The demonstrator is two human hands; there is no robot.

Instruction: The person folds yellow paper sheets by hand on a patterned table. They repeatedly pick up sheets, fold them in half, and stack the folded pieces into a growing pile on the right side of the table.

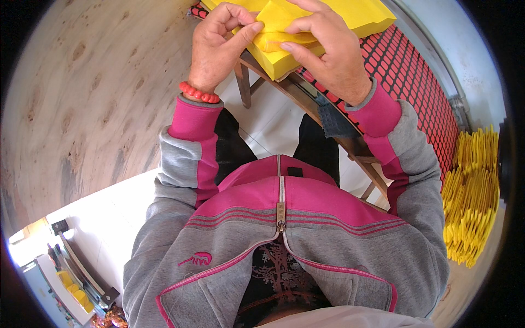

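A partly folded sheet of yellow paper point(275, 18) lies on top of a thick stack of yellow paper point(358, 15). My left hand point(215, 46) is closed, its thumb and forefinger pinching the sheet's left edge. A red bead bracelet point(199, 93) circles that wrist. From the right, my right hand point(334, 60) grips the folded part between its thumb and bent forefinger. Its other fingers partly run past the upper rim of the view. Beneath the fingers, the exact layers of the fold are hard to make out.
The stack rests on a wooden bench point(303, 101) covered with a red and black grid-patterned mat point(402, 71). To the left spreads a large wooden board point(98, 104). Bundles of folded yellow paper point(470, 202) stand at the right. A dark cloth point(336, 121) hangs at the bench edge.
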